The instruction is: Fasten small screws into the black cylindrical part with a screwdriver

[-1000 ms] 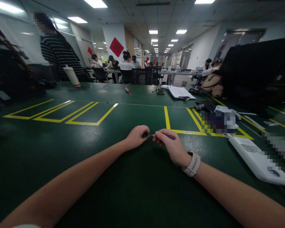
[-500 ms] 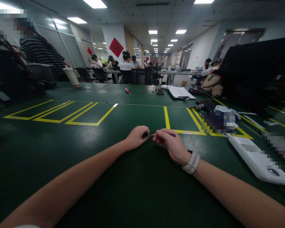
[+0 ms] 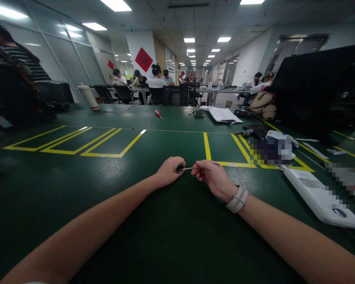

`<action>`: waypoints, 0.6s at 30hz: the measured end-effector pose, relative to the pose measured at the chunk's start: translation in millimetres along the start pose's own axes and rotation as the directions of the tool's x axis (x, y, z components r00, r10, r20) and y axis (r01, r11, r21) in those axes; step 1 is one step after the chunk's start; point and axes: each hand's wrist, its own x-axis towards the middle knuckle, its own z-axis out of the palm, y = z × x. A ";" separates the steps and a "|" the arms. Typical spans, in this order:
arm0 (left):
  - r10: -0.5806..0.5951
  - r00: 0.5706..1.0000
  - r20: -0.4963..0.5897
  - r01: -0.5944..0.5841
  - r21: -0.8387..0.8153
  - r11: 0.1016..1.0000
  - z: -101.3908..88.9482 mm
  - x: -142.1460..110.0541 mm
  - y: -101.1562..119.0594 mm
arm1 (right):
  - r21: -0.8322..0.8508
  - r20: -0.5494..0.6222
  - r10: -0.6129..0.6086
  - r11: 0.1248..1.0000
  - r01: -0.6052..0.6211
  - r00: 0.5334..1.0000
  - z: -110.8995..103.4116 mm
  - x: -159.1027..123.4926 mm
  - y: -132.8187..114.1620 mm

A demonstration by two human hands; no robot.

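"What's under the hands?"
"A smooth green tabletop (image 3: 177, 240) with a dull sheen. Right of both, a rounded white case (image 3: 313, 191)."
"And in them?"
"The left hand (image 3: 167, 173) grips a round metal-rimmed piece (image 3: 179, 169); the right hand (image 3: 214, 178) pinches a slim tool (image 3: 188, 169), its thin shaft reaching the rim."

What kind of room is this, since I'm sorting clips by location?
Probably a shared office or workshop: a green worktable marked with yellow tape, a red screwdriver on it, and people seated at long desks beyond.
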 end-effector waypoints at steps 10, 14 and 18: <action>-0.029 1.000 -0.006 0.029 -0.009 1.000 0.5 0.3 -1.4 | -0.093 -0.080 -0.014 0.996 0.006 0.997 3.8 -2.9 -4.6; -0.022 1.000 -0.016 0.021 -0.022 1.000 1.2 0.0 -3.2 | -0.121 -0.114 -0.014 0.993 0.000 0.993 6.7 -5.1 -6.8; -0.013 1.000 -0.024 0.013 -0.018 1.000 2.4 0.0 -3.8 | -0.118 -0.121 -0.067 0.992 0.052 0.990 6.8 -5.0 -5.7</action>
